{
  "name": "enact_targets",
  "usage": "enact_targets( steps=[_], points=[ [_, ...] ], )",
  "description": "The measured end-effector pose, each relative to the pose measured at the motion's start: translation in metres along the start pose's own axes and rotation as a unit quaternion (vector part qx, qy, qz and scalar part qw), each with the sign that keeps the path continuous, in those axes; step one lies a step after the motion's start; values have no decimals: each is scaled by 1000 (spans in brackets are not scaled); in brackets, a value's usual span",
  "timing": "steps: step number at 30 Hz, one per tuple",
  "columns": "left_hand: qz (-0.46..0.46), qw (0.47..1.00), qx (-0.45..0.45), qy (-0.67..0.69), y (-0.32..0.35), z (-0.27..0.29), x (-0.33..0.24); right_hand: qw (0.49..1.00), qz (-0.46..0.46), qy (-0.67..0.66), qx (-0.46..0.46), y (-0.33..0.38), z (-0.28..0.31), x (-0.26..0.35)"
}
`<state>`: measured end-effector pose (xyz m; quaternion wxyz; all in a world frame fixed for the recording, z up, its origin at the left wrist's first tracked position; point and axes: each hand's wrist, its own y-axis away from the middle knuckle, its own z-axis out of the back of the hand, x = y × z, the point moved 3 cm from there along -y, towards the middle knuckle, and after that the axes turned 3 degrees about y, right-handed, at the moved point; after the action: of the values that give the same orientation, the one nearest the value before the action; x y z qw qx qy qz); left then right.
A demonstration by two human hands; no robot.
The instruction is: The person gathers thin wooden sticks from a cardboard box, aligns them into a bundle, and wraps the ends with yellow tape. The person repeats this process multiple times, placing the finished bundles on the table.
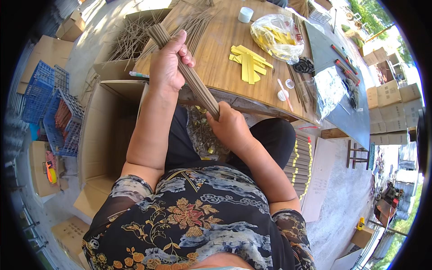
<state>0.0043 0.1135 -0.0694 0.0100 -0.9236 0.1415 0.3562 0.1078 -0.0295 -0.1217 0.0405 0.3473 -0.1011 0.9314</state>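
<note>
- My left hand [165, 67] is closed around the upper part of a bundle of thin brown sticks [189, 74]; my right hand [230, 126] is clamped on its lower end. The bundle slants from over the wooden table [220, 58] down toward my lap.
- I judge the main risk is sticks slipping out of the middle if either grip loosens, since nothing binds the bundle that I can see.
- Squeezing or bending too hard could snap the thin sticks.
- Loose sticks [135, 38] lie scattered just beyond my left hand; a swing of the bundle could knock them off the table edge.
- Yellow paper strips [248, 63] lie on the table, and a clear bag [276, 36] with more yellow pieces sits behind them.
- A small white tub [245, 14] stands at the far edge.
- Blue crates [49, 103] are stacked on my left; an open cardboard box [108, 135] sits beside my left knee.
- Finished bundles with yellow bands [302, 164] lie by my right thigh.
- Brown cartons [391, 96] stand stacked far right.
</note>
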Motion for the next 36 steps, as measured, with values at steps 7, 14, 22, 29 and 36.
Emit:
enact_targets(
  steps=[7, 14, 22, 29, 36],
  points=[
    [78, 963, 232, 117, -3, -2, -5, 742, -187, -519, 381, 5, 3, 13],
    [-5, 999, 37, 1, -23, -2, -24, 965, -107, -149, 189, 1, 11, 12],
    [56, 953, 255, 156, -35, 20, -28, 803, -166, -442, 364, 7, 7, 13],
    [52, 995, 74, 40, -45, 32, -17, 937, -94, -248, 228, 5, 0, 2],
    [23, 980, 163, 111, -42, 24, -26, 878, -132, -344, 307, 0, 11, 15]
  ],
)
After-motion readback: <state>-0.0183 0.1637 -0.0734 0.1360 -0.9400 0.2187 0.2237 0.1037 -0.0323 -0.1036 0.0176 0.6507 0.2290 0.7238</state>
